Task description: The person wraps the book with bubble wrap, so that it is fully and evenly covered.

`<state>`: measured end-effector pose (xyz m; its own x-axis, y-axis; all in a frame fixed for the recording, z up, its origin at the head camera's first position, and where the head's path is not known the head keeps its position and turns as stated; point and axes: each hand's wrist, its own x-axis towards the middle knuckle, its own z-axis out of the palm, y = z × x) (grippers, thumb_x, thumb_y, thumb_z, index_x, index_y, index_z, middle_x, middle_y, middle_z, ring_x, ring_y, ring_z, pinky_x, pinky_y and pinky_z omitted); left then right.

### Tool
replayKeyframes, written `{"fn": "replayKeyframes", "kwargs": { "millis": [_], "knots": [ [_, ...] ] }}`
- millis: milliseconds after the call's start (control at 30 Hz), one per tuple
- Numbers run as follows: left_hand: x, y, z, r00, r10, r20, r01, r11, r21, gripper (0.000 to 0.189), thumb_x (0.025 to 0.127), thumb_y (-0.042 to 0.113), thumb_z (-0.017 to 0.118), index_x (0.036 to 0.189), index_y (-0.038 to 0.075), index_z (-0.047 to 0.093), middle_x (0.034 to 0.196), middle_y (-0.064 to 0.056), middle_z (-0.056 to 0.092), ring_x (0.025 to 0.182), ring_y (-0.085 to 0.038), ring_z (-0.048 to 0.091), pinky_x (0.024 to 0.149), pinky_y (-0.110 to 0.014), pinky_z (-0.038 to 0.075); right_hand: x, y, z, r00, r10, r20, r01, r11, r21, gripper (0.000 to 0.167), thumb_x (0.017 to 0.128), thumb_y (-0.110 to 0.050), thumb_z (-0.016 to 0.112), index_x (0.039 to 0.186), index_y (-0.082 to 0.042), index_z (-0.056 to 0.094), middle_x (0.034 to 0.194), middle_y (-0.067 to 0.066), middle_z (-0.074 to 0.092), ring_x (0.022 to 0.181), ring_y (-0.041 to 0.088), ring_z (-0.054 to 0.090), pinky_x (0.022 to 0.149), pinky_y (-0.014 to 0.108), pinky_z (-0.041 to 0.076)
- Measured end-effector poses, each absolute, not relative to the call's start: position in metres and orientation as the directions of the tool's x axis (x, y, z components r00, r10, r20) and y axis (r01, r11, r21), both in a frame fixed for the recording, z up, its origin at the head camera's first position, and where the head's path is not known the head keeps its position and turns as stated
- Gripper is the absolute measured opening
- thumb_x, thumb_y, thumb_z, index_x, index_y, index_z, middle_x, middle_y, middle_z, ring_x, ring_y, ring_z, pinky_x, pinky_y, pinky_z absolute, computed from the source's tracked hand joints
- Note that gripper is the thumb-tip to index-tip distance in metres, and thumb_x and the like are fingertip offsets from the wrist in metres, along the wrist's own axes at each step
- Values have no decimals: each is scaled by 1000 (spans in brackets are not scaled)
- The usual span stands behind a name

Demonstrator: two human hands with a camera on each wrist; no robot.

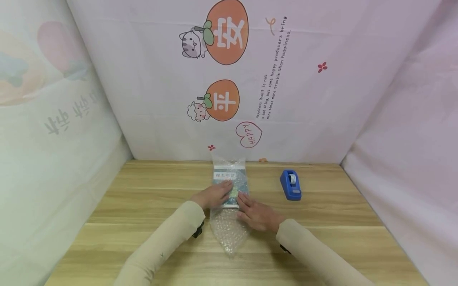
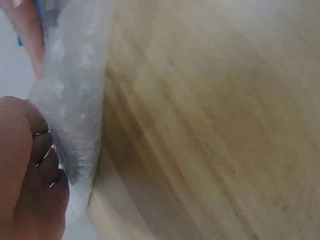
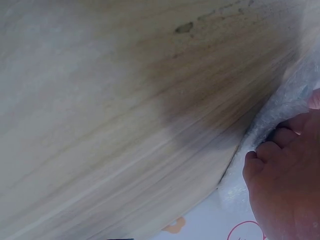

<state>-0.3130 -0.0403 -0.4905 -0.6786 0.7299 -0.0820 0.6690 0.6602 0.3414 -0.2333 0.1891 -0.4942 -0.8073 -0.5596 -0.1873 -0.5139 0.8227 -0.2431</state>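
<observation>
A book with a blue-green cover [image 1: 241, 177] lies on the table inside a sheet of clear bubble wrap [image 1: 229, 230]. The wrap reaches past the book at both ends and tapers to a point on the near side. My left hand [image 1: 213, 194] rests on the wrapped book from the left, its fingers stretched across the cover. From the right, my right hand [image 1: 260, 214] lies on the wrap at the book's near right corner with its fingers extended. In the left wrist view, the left hand [image 2: 30, 170] touches the wrap beside the book's page edges.
A blue tape dispenser [image 1: 291, 186] with a roll of tape stands on the wooden table [image 1: 157, 186], right of the book. White printed cloth [image 1: 157, 99] rises along the table's back edge, with more cloth at both sides.
</observation>
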Motion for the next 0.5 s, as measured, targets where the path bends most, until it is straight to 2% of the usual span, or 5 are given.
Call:
{"fn": "replayKeyframes", "kwargs": {
  "millis": [233, 367, 500],
  "knots": [
    [-311, -37, -491, -681, 726, -93, 701, 684, 203, 56, 114, 19, 44, 163, -4, 31, 173, -21, 29, 162, -35, 28, 134, -46, 26, -241, 190, -485, -811, -537, -231, -463, 831, -307, 65, 116, -46, 28, 168, -8, 26, 179, 9, 17, 166, 30, 18, 134, 50, 25],
    [-309, -36, -488, -686, 720, -105, 704, 693, 156, 55, 114, 21, 43, 163, -3, 32, 174, -18, 29, 162, -34, 29, 134, -45, 27, -250, 192, -473, -810, -535, -241, -452, 830, -326, 61, 116, -44, 28, 165, -7, 35, 175, 9, 28, 163, 31, 27, 133, 50, 28],
    [-308, -36, -485, -683, 725, -90, 711, 688, 148, 54, 113, 18, 46, 162, -4, 35, 172, -20, 33, 161, -35, 32, 132, -46, 29, -261, 194, -463, -816, -538, -214, -462, 828, -319, 60, 116, -42, 29, 161, -4, 43, 169, 15, 40, 159, 37, 36, 131, 54, 31]
  ]
}}
